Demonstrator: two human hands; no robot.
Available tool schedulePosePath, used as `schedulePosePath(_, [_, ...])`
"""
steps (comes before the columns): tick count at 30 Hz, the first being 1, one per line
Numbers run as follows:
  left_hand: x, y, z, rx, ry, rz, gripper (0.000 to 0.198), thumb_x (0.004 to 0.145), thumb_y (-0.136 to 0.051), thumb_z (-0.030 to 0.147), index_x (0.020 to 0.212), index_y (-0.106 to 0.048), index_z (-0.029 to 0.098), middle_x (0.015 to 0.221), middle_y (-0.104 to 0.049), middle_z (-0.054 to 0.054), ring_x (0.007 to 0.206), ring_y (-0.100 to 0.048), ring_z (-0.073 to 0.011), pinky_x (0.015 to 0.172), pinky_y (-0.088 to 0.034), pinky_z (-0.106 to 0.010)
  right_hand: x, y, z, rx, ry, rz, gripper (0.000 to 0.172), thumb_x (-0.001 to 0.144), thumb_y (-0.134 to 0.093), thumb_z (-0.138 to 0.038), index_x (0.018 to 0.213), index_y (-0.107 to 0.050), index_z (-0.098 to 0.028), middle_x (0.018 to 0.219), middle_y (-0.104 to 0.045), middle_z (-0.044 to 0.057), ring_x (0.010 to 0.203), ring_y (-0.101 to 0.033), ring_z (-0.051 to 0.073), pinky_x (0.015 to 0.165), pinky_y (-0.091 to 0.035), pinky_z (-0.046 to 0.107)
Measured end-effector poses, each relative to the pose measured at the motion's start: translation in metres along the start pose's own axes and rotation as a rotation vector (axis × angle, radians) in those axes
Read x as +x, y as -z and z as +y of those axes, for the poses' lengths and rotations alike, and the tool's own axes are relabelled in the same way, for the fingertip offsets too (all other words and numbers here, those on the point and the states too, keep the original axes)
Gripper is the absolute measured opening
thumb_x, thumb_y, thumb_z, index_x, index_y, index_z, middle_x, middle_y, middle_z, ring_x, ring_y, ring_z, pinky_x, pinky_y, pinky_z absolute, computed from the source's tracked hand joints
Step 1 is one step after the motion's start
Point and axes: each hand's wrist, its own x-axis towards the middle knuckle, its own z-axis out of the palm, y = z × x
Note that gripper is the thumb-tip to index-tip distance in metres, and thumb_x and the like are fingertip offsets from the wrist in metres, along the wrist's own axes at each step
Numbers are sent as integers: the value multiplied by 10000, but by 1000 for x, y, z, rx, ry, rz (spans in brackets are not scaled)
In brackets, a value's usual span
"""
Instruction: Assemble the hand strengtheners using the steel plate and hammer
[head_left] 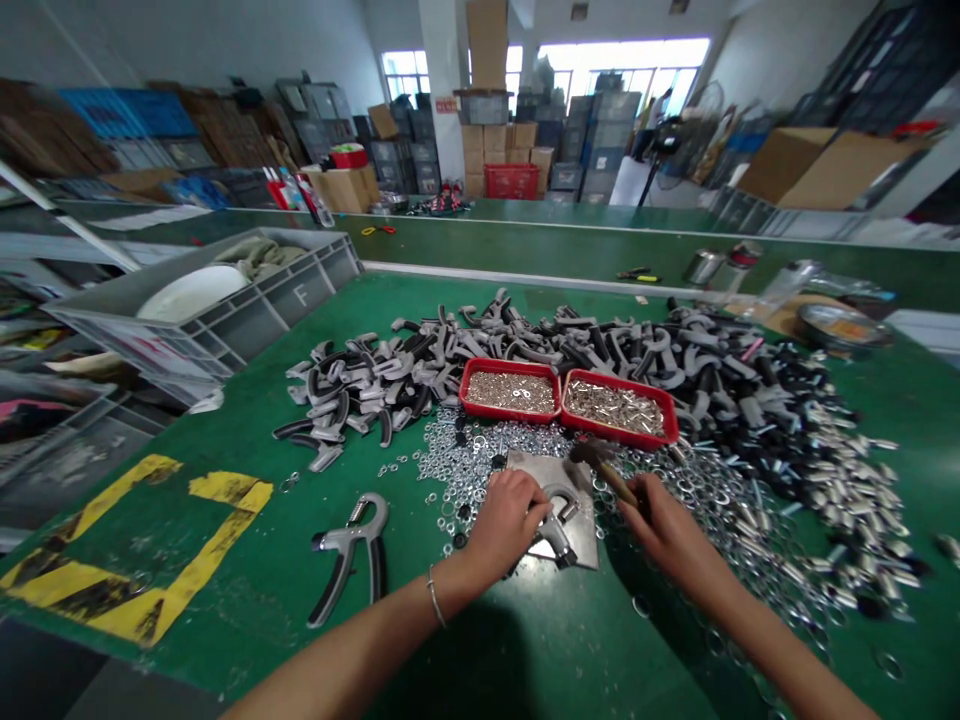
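My left hand point(508, 515) is closed on a grey hand gripper trainer point(557, 530), which lies over a square metal plate point(589, 545). Its curved end and part of a handle show past my fingers; the rest is covered. In my right hand point(660, 520) is a hammer point(589, 455), its wooden handle in the fist and its dark head over the plate's upper right corner, apart from the trainer. To the left, a second hand gripper trainer point(346, 555) with spread black-and-grey handles lies on the green table.
Two red trays point(559, 405) of small metal parts stand behind the plate. Grey and black handles point(397, 370) pile up around them. Loose washers point(469, 465) and silver sleeves point(862, 510) are scattered nearby. A grey crate point(300, 300) stands at the left; yellow-black tape point(142, 610) marks the table.
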Motion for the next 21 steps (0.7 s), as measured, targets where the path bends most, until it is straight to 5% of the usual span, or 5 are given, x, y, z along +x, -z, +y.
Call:
schedulePosePath(11, [3, 1, -6, 272, -305, -149, 253, 1004, -403, 241, 941, -635, 164, 997, -644, -89, 940, -566, -237, 872, -434, -404, -49, 14, -13, 102, -81, -240, 350, 1000, -289, -488, 1102, -527, -252, 986, -703, 100, 811, -694, 272, 719, -514, 393])
schedulePosePath(13, [-1, 6, -3, 232, -262, -151, 214, 959, -520, 340, 1046, -617, 171, 1096, -629, -104, 1032, -555, -269, 931, -429, -442, -48, 18, -15, 120, -80, -217, 352, 1000, -299, -485, 1150, -526, -262, 1016, -712, 103, 839, -699, 271, 742, -518, 394])
schedulePosePath(15, [-9, 8, 0, 186, -154, -119, 516, 839, -681, 441, 1241, -524, 158, 1233, -573, -142, 1141, -520, -318, 1002, -408, -493, -46, 19, -18, 65, -98, -240, 348, 991, -328, -487, 1127, -556, -261, 991, -723, 108, 789, -707, 284, 708, -519, 402])
schedulePosePath(17, [-17, 6, 2, 160, -42, -104, 805, 767, -755, 423, 1403, -358, 131, 1302, -524, -183, 1201, -493, -350, 1044, -388, -527, -46, 17, -23, 57, -73, -269, 350, 989, -346, -486, 1124, -576, -260, 977, -729, 108, 775, -711, 286, 699, -521, 403])
schedulePosePath(21, [-24, -2, 1, 117, 23, -124, 964, 769, -746, 309, 1501, -147, 121, 1319, -509, -213, 1249, -471, -366, 1069, -376, -538, -46, 10, -35, 121, 40, -202, 364, 1007, -316, -433, 1277, -503, -275, 1155, -691, 126, 911, -706, 279, 759, -525, 403])
